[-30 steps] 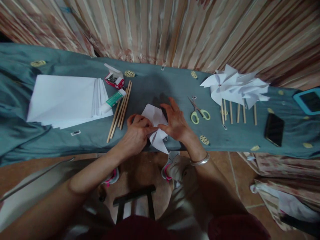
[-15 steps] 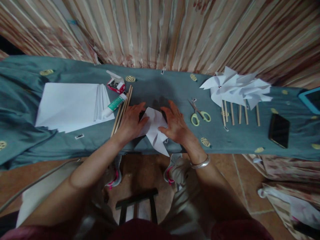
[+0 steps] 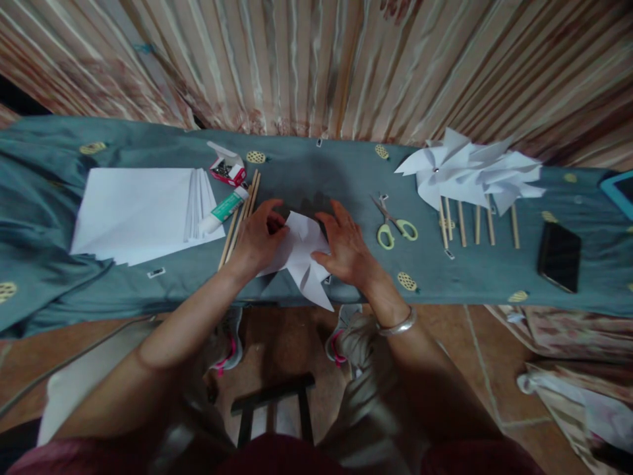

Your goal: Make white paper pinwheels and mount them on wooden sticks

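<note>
A folded white paper pinwheel lies flat on the cloth between my two hands, its points turned in towards the middle. My left hand is at its left edge, fingers curved, with a gap between thumb and forefinger. On the other side my right hand rests with fingers spread and its thumb touching the paper. Several wooden sticks lie just left of my left hand, partly hidden by it. Right of my right hand are green-handled scissors, their blades slightly apart.
A stack of white paper lies at the left with a glue stick on its edge. Behind it stands an open red box of small metal pieces. Several pinwheels on sticks, a phone and a blue-edged tablet lie at the right.
My left hand has lifted and drawn slightly left off the pinwheel, uncovering more of its left side. My right hand has hardly moved. The view has shifted slightly.
</note>
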The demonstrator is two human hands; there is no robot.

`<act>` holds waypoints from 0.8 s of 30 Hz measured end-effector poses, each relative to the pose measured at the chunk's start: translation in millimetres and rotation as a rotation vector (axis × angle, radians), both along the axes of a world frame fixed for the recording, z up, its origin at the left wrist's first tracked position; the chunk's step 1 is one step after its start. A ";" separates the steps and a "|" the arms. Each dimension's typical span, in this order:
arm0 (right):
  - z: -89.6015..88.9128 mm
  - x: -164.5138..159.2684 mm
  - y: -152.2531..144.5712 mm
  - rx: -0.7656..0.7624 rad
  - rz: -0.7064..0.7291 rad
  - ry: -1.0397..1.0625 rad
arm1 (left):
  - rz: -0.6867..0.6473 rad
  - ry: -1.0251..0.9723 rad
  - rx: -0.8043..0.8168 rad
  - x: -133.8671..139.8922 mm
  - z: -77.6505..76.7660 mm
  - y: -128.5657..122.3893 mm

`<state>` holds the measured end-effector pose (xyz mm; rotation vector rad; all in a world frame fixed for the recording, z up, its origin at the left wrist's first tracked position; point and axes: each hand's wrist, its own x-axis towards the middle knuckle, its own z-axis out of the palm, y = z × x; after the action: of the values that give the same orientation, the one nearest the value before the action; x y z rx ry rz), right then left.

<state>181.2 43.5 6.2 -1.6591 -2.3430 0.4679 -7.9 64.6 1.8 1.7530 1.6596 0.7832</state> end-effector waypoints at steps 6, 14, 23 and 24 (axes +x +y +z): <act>-1.1 0.5 -1.0 0.004 -0.003 0.026 | 0.045 -0.051 -0.039 0.4 2.1 0.9; -1.4 1.0 -5.2 0.078 0.110 0.037 | -0.022 -0.020 0.016 -1.2 2.5 0.9; -5.3 2.3 -3.0 0.053 0.078 -0.038 | -0.105 -0.014 0.128 -2.7 -0.2 -7.5; -5.5 2.2 -3.3 0.054 0.072 -0.039 | -0.128 -0.014 0.145 -3.5 -0.2 -8.9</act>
<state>183.4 40.1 0.7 -1.5785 -2.4279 0.3850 -11.4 55.8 1.5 1.9279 1.4973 0.8728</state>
